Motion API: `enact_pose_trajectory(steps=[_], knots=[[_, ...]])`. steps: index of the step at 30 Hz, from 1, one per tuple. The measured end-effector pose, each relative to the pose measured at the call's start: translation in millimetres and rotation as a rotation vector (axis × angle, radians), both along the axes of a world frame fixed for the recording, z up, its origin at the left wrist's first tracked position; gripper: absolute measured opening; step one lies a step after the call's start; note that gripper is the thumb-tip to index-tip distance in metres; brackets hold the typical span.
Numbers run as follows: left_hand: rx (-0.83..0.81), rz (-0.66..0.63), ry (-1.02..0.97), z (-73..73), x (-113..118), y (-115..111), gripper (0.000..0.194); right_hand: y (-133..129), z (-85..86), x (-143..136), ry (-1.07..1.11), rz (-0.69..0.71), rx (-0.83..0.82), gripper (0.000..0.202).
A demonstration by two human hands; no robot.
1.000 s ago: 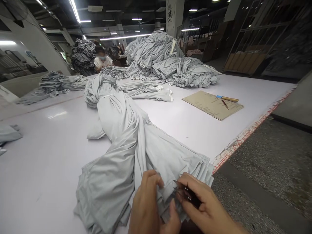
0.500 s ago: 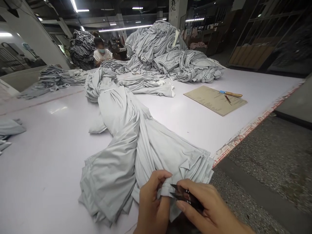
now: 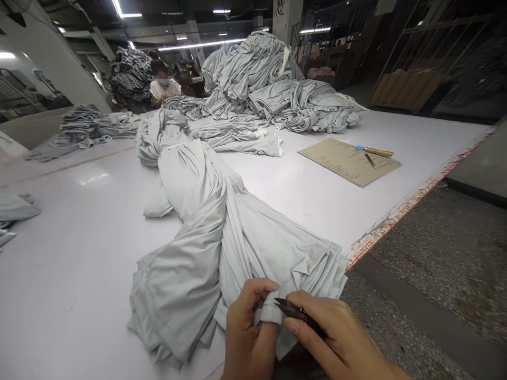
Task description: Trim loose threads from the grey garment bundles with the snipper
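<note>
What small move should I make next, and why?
I'd probably ease the dark snips back slightly: the right hand holds them with blades nearly together, tips right by the grey cloth that the left hand holds, so a sideways tug might snag it.

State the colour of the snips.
Black; the snips show best in the head view.

From where I stand, both hands are bare and set close together. Left hand [image 3: 249, 330]: the upper finger is bent into a hook, a second digit raised below it — a pinch posture. Right hand [image 3: 336, 330]: wrist angled inward, thumb below, forefinger above — both curled in a grip, tips facing the left hand.
</note>
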State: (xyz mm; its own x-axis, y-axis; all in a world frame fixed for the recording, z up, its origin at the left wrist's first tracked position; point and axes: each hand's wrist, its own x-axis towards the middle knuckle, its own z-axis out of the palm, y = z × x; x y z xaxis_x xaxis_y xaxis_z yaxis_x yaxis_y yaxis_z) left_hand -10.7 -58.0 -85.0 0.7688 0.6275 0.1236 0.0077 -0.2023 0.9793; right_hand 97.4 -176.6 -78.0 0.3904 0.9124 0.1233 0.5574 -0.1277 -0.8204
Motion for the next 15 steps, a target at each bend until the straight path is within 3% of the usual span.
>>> enact_pose_trajectory(steps=[3,6,10,13,15], knots=[[-0.002,0.012,0.010,-0.9,0.2,-0.6,0.028,-0.1,-3.4,-0.3,0.008,0.000,0.014,0.024],[-0.074,0.035,0.027,0.2,0.6,-2.5,0.031,1.2,-6.2,-1.5,0.004,-0.029,0.061,0.013],[-0.051,0.099,0.066,10.2,-0.9,2.7,0.023,6.8,-7.7,1.2,0.074,-0.057,0.062,0.007],[0.026,-0.009,0.141,19.7,-4.1,16.0,0.005,11.3,-10.0,10.3,0.220,-0.165,0.071,0.008],[-0.046,-0.080,0.214,22.2,-6.3,24.5,0.026,11.9,-11.8,17.3,0.298,-0.244,0.068,0.013]])
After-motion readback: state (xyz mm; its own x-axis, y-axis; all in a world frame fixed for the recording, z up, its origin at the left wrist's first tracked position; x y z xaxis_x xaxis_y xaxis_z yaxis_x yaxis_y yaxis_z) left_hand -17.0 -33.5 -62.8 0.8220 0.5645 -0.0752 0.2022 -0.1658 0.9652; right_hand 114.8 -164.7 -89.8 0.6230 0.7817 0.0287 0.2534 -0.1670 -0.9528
